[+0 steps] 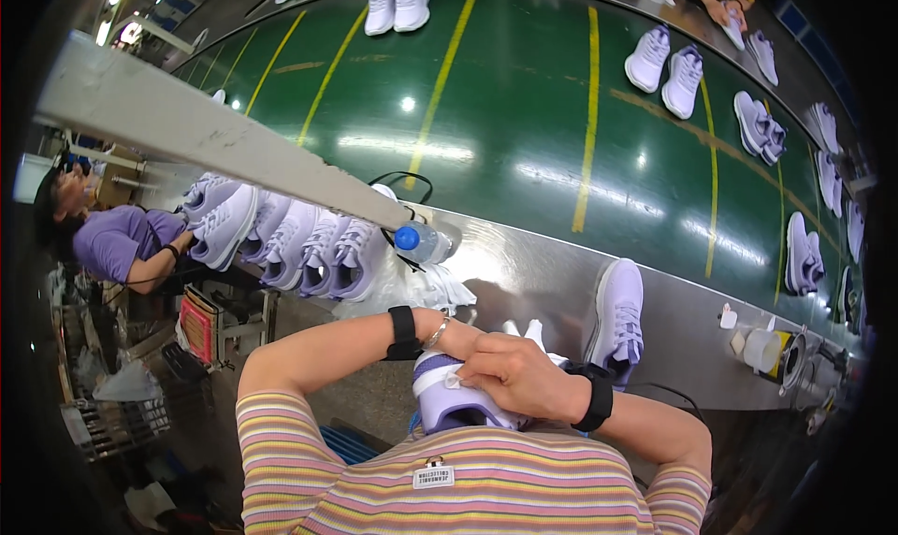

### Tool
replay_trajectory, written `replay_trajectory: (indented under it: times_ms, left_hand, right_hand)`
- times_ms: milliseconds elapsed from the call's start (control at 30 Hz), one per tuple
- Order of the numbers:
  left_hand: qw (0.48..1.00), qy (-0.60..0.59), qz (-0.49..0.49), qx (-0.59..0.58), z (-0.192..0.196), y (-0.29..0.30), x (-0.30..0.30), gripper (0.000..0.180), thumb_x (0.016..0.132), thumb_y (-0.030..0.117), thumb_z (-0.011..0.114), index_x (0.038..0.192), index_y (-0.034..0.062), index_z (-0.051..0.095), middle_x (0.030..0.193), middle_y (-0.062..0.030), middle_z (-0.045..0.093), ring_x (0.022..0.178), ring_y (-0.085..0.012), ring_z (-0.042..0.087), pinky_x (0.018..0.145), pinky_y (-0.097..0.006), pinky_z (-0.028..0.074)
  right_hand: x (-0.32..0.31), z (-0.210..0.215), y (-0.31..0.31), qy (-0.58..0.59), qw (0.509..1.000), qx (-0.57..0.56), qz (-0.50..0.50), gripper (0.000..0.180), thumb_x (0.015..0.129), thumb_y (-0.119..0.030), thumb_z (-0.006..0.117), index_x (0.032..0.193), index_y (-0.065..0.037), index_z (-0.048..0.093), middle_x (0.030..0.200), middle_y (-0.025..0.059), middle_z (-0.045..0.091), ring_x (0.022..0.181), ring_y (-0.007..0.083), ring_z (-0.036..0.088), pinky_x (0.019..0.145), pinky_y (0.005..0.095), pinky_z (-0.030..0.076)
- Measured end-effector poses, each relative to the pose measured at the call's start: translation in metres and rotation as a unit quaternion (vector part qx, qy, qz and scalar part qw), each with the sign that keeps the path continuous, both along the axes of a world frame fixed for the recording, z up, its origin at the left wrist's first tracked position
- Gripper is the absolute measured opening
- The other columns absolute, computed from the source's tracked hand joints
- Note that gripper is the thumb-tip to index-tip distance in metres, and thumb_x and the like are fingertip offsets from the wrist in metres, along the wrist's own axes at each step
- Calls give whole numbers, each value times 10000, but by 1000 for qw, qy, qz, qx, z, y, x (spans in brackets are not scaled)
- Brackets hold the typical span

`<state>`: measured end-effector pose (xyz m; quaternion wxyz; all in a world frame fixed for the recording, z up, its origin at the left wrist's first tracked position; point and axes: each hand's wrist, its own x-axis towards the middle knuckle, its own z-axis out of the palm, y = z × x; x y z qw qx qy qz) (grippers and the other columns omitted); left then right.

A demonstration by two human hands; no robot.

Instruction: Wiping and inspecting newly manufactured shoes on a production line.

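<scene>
Had lavender shoe (430,406) close to striped shirt (374,469), on near side of counter (678,348), with opening facing near. Pinched white strip (432,378) across shoe in fingertips of right grip (513,374). Could not tell state of left grip (461,338), mostly hidden beyond right. Judged best to brace shoe firmly from far side, lay strip flat, and draw evenly without creasing collar. Seemed wise to avoid knocking second shoe (617,301), on counter to right, with right wristband (599,397). Saw bottle (430,245) farther left.
</scene>
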<state>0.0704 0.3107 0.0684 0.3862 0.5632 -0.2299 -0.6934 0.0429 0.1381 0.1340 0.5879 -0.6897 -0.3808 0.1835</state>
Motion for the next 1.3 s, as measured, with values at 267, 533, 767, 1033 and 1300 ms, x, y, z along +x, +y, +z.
replay_trajectory:
  times_ms: [267,533,767,1033,1300]
  left_hand:
    - [997,52,49,-35,4,-1,-4,526,926,439,340,1167,1,505,1172,-111,534,1018,-153,508,856,-275,413]
    - [787,397,445,-155,7,-2,3,577,918,466,319,1289,25,350,1196,-177,497,1060,-256,537,916,-391,444]
    - [591,505,573,-260,-41,-21,14,612,878,541,331,1271,75,389,1194,-190,497,1009,-417,530,826,-545,450]
    - [607,412,648,-206,-40,-58,6,632,853,584,345,1205,74,467,1123,-149,550,1009,-310,551,857,-460,457]
    - [678,301,640,-200,-96,-59,7,556,902,472,368,1276,60,380,1170,-139,516,1029,-299,528,898,-431,434]
  right_hand:
    - [9,-6,-21,-84,994,-60,38,163,698,-24,570,843,-88,607,770,68,517,746,247,550,644,339,459]
    - [10,-37,-124,198,891,-27,-408,79,856,-47,536,918,0,549,803,-1,558,745,54,496,654,200,411]
    - [-11,-18,-73,208,865,118,-442,80,855,-43,550,931,-19,542,873,11,557,806,67,521,717,195,422]
    - [-11,-62,-54,-169,892,-52,-416,144,789,-28,597,917,-27,531,789,26,536,738,99,510,644,234,415]
    - [-51,-36,-173,343,725,216,-557,71,879,-67,516,948,-54,502,848,11,561,733,65,540,651,207,457]
